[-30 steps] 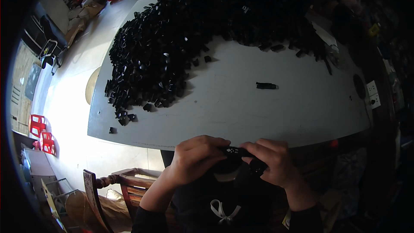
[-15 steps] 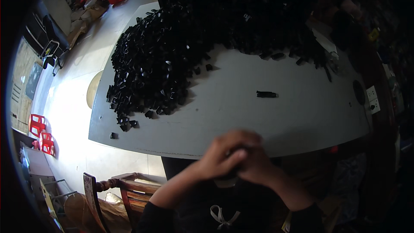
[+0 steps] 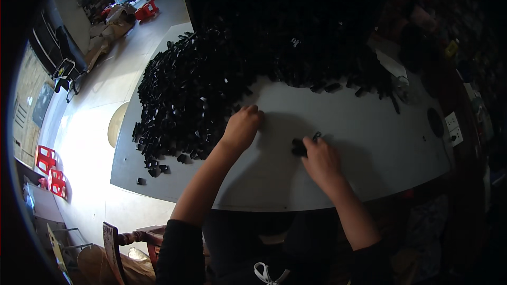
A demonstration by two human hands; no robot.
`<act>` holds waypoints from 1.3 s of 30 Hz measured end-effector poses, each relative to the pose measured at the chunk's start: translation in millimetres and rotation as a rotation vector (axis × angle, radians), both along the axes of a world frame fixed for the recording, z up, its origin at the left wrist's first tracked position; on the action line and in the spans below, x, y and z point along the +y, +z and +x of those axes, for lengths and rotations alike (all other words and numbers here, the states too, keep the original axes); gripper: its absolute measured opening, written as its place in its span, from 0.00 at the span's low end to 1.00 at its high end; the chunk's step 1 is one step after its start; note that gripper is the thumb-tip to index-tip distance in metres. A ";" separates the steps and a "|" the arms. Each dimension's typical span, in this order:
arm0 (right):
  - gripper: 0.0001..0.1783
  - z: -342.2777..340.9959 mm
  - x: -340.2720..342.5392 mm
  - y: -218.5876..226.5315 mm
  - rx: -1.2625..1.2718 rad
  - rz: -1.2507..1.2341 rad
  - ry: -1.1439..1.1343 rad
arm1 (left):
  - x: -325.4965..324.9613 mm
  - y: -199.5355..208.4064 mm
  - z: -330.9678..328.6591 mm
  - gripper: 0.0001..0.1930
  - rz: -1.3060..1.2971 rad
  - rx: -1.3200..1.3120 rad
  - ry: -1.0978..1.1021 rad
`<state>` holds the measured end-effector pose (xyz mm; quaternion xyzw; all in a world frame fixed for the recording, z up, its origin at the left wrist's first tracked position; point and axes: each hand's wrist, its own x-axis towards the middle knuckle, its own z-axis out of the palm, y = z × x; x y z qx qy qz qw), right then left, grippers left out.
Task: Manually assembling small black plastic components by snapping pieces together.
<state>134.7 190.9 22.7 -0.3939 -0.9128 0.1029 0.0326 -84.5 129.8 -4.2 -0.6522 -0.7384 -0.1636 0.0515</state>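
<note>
My left hand (image 3: 244,127) is at the inner edge of a big heap of small black plastic pieces (image 3: 179,95). Its fingers are curled together, and whatever they may pinch is hidden. Over the middle of the table, my right hand (image 3: 323,162) grips a small black plastic piece (image 3: 299,148) between thumb and fingers. Part of that piece sticks out to the left of the fingertips; its exact kind is too dark to make out.
The heap runs along the far side of the grey table (image 3: 274,184) into deep shadow. A wooden chair (image 3: 132,237) stands at the near left. Red plastic stools (image 3: 46,159) are on the floor at left. A power socket (image 3: 453,129) is beyond the right edge.
My hands were clasped together at the near edge. They have parted: the left reached forward to the heap, the right went to the black piece that lay alone on the table and grips it.
</note>
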 end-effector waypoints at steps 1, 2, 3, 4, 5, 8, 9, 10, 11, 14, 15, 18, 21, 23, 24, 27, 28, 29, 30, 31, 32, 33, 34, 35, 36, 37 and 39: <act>0.19 7.2 -9.0 -0.2 -0.019 0.028 0.062 | -7.7 0.8 6.8 0.16 -0.002 -0.003 -0.007; 0.19 13.6 -14.9 -1.1 -0.024 0.025 0.056 | -15.8 0.9 13.2 0.15 0.007 -0.055 -0.035; 0.21 17.8 -21.5 -1.6 0.016 -0.010 0.135 | -27.3 3.5 19.0 0.14 0.014 -0.101 -0.054; 0.24 19.4 -26.5 -5.0 0.053 -0.047 0.217 | -37.9 3.2 24.1 0.14 0.006 -0.102 -0.047; 0.24 21.6 -31.5 -8.7 0.053 -0.056 0.224 | -48.8 2.9 30.0 0.13 0.050 -0.212 -0.034; 0.29 38.4 -46.8 -7.8 0.598 -0.258 0.270 | -72.2 11.4 57.4 0.12 0.102 -0.599 -0.030; 0.29 43.2 -52.2 -6.8 0.595 -0.261 0.262 | -79.7 12.8 66.3 0.12 0.107 -0.858 -0.021; 0.28 45.3 -57.5 -6.3 0.635 -0.406 0.210 | -88.9 11.2 74.0 0.12 0.119 -0.987 -0.004; 0.27 47.2 -62.0 -4.2 0.673 -0.550 0.154 | -96.1 7.1 81.4 0.12 0.115 -0.990 0.002; 0.20 45.0 -80.9 -7.4 0.766 -0.651 0.119 | -119.1 7.7 102.3 0.10 0.099 -1.298 0.075; 0.18 43.4 -84.9 -12.3 0.824 -0.639 0.113 | -121.9 7.8 108.5 0.10 0.099 -1.301 0.075; 0.16 39.5 -96.2 -13.9 0.945 -0.596 0.117 | -127.3 11.1 125.4 0.12 0.267 -1.527 -0.051; 0.17 41.5 -102.0 -11.2 0.941 -0.601 0.113 | -132.8 12.0 130.1 0.12 0.282 -1.578 -0.055; 0.18 43.1 -103.9 -8.1 0.939 -0.563 0.144 | -139.8 10.6 131.4 0.12 0.294 -1.641 -0.042; 0.18 44.1 -104.3 -6.4 0.896 -0.471 0.192 | -143.0 9.8 132.4 0.13 0.305 -1.705 -0.031; 0.18 44.2 -107.9 2.6 0.804 -0.333 0.263 | -148.0 7.0 136.3 0.11 0.365 -1.697 0.015; 0.19 44.1 -109.1 4.7 0.757 -0.286 0.289 | -148.7 7.9 136.2 0.11 0.364 -1.700 0.017; 0.19 46.1 -109.6 4.6 0.755 -0.288 0.288 | -149.4 10.8 135.3 0.12 0.393 -1.652 0.023; 0.19 50.3 -109.6 4.3 0.784 -0.345 0.229 | -150.4 13.8 135.0 0.14 0.420 -1.606 0.030; 0.20 52.3 -109.2 8.1 0.813 -0.401 0.169 | -151.7 18.9 134.8 0.14 0.418 -1.611 0.035; 0.19 55.7 -105.1 19.1 0.823 -0.315 0.203 | -153.2 25.1 134.4 0.16 0.437 -1.609 0.057; 0.19 59.3 -100.1 29.8 0.817 -0.317 0.201 | -154.6 27.8 134.0 0.19 0.456 -1.609 0.078; 0.18 63.2 -94.6 38.4 0.766 -0.301 0.259 | -157.3 26.6 130.8 0.24 0.422 -1.508 0.073; 0.17 66.0 -90.6 42.2 0.715 -0.285 0.318 | -158.4 26.6 129.5 0.24 0.420 -1.513 0.075; 0.15 67.2 -88.7 42.6 0.712 -0.264 0.342 | -158.9 28.2 128.4 0.25 0.405 -1.355 0.048; 0.15 68.4 -87.5 43.8 0.709 -0.266 0.340 | -159.5 30.0 127.5 0.25 0.388 -1.197 0.021; 0.15 70.3 -86.4 47.3 0.636 -0.242 0.430 | -161.6 35.1 126.9 0.25 0.370 -1.146 0.013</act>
